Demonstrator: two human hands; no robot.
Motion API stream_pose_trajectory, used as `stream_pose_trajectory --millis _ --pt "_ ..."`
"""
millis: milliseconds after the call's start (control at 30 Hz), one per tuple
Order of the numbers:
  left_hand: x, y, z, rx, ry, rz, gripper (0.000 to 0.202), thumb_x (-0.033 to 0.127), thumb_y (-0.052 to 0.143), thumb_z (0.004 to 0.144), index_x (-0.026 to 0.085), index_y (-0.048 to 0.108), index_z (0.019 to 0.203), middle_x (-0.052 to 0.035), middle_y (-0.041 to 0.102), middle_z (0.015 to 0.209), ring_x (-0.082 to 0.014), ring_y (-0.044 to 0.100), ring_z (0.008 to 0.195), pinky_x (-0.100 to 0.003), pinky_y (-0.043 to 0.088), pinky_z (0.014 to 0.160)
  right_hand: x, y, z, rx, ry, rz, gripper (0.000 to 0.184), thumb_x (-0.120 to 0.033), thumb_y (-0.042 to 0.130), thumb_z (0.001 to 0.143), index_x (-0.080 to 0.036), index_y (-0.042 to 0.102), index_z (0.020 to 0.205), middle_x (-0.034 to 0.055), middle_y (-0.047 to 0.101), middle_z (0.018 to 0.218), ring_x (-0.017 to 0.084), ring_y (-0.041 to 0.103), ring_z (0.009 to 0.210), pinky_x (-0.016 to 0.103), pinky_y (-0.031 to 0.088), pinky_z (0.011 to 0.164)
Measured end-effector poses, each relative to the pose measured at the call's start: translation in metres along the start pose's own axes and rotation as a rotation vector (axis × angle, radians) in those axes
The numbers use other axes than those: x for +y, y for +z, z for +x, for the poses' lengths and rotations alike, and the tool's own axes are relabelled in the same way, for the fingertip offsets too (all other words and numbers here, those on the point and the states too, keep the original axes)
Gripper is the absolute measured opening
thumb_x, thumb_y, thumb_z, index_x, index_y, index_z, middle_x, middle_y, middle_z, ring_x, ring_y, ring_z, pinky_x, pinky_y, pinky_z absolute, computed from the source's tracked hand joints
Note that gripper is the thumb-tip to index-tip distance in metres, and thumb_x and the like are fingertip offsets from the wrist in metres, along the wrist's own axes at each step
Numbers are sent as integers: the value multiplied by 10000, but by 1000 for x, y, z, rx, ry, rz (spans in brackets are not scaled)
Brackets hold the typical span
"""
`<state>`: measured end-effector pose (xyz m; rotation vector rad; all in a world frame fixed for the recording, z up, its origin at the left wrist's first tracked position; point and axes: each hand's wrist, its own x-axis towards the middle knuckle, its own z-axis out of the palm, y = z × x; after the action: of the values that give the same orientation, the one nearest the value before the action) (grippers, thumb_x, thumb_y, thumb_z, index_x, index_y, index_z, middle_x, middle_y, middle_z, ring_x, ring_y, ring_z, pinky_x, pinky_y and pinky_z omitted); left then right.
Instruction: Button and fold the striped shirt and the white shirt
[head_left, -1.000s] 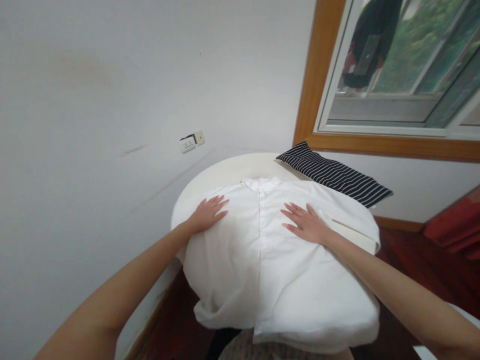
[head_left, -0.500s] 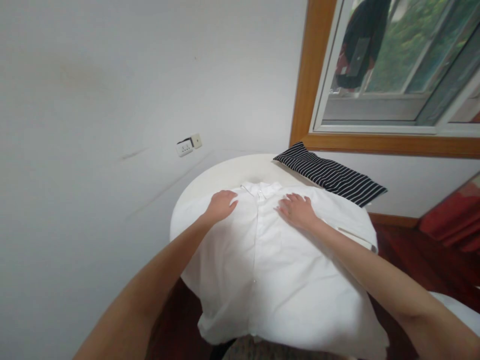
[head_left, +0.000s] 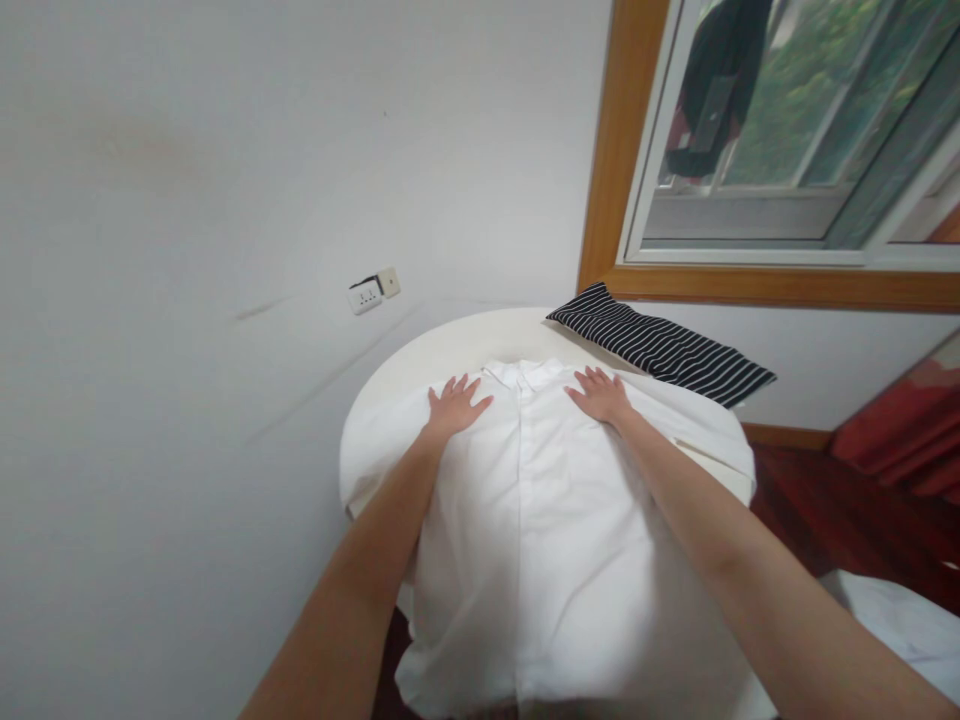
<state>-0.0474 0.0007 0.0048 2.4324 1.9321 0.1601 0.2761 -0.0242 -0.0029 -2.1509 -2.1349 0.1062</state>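
Worktop point(head_left: 465, 338): round, off-white, its far rim bare.
White, collared, button-front cloth shirt point(head_left: 517, 530): spread front up across the worktop; smoothing it flat looks like the step in hand.
Black-and-white striped fabric piece point(head_left: 667, 345): at the worktop's far right edge, beside the shirt.
Left hand point(head_left: 453, 408): palm down near one shoulder, fingers spread wide, gripping nothing.
Right hand point(head_left: 600, 397): likewise near the other shoulder, fingers fanned.
Collar point(head_left: 521, 374): between the hands; the next move seems to call for even, gentle pressure, without twisting it.
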Motion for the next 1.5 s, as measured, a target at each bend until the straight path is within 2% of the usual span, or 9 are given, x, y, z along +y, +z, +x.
stream_pose_trajectory --millis 133,333,633,867,1133,1200,1300,1400,1500 --pt "-3 3 2 -1 43 35 740 715 198 879 314 283 1496 -59 197 1591 -339 144 1458 -658 119 1112 8 -1 0 -2 -95 -21 756 -680 165 924 -221 273 1515 95 162 1593 283 114 1466 524 76 1164" --pt "-7 2 6 10 102 63 707 679 239 904 287 312 1487 -73 228 1583 -308 177 1455 -587 144 1139 17 -2 -2 48 -186 -33 707 -651 186 943 -231 327 1493 95 231 1576 264 168 1457 475 109 1169" --pt "-5 0 9 15 100 43 665 648 231 922 301 322 1482 -63 244 1578 -295 193 1453 -562 148 1150 19 1 4 86 -193 -16 669 -628 215 954 -237 365 1475 84 262 1567 255 206 1448 457 130 1167" --pt "-3 3 2 84 62 78 552 547 256 955 330 401 1441 -55 340 1540 -294 272 1426 -545 224 1134 17 1 2 147 -159 11 601 -521 277 977 -160 436 1430 106 360 1520 254 290 1415 440 167 1165" --pt "-2 0 -2 125 76 129 509 481 299 965 280 452 1407 -78 405 1502 -286 352 1382 -512 299 1105 12 -2 0 174 -134 12 561 -506 314 969 -177 476 1393 98 419 1486 252 341 1381 432 221 1142" --pt "-8 -2 2 163 71 131 522 486 329 955 255 448 1408 -90 434 1480 -283 399 1346 -474 346 1081 10 -6 -2 236 -94 -2 511 -473 327 970 -190 513 1353 103 454 1456 270 390 1334 440 278 1106" --pt "-23 -7 11 237 14 117 524 428 348 952 203 422 1420 -117 499 1415 -272 472 1272 -412 398 1041 10 -13 -4 331 59 -21 447 -365 288 983 -169 570 1269 151 541 1335 301 489 1213 440 381 1010" --pt "-34 -12 17 229 -53 105 488 382 330 956 197 444 1393 -122 561 1320 -264 526 1202 -377 431 1001 11 -15 -4 293 213 -24 427 -280 278 975 -133 586 1232 197 573 1214 296 578 1073 394 465 886" --pt "-35 -13 17 223 -84 90 482 397 342 952 195 456 1374 -133 562 1258 -258 576 1124 -344 466 946 10 -16 -5 273 284 -36 423 -243 322 953 -84 545 1275 240 515 1255 289 629 984 373 498 816"
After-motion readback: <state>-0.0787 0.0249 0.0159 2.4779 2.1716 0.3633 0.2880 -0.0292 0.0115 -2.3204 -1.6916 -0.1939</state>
